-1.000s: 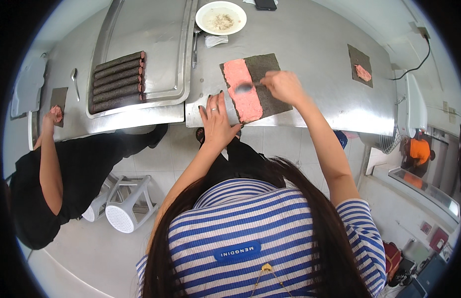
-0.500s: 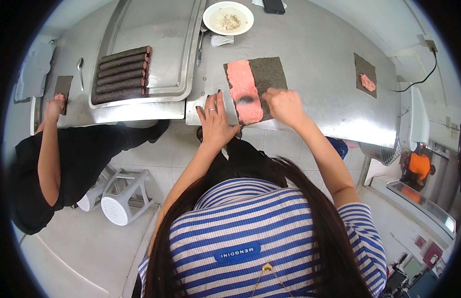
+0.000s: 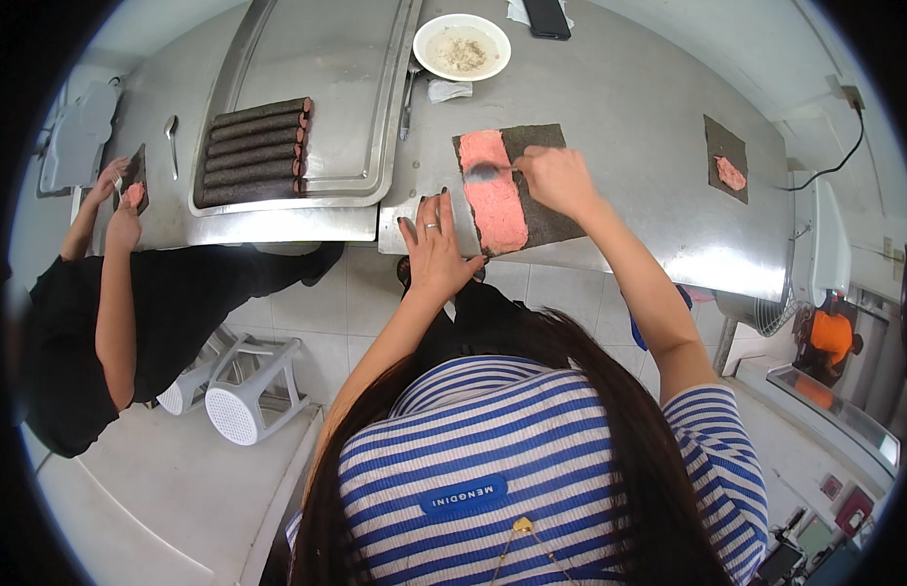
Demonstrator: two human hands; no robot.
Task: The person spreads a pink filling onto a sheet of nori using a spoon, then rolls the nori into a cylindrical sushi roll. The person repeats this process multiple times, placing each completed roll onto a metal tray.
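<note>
A dark seaweed sheet (image 3: 546, 215) lies near the steel table's front edge, its left half covered by a band of pink paste (image 3: 497, 215). My right hand (image 3: 556, 181) grips a metal spoon (image 3: 483, 172), whose bowl is on the upper part of the paste. To the left of the sheet, my left hand (image 3: 434, 254) rests at the table edge with fingers spread, thumb tip at the sheet's lower left corner.
Left are a tray (image 3: 356, 146) of several dark rolls (image 3: 248, 166) and a co-worker (image 3: 111, 332) handling another sheet. A bowl (image 3: 462, 47), phone (image 3: 547, 18) and napkin (image 3: 449, 90) lie behind; a smaller sheet (image 3: 725, 137) lies right. Stools (image 3: 243, 391) stand below.
My right hand and spoon have moved up along the paste since half a second ago. The co-worker's sheet is now lifted at one end, with both of their hands on it.
</note>
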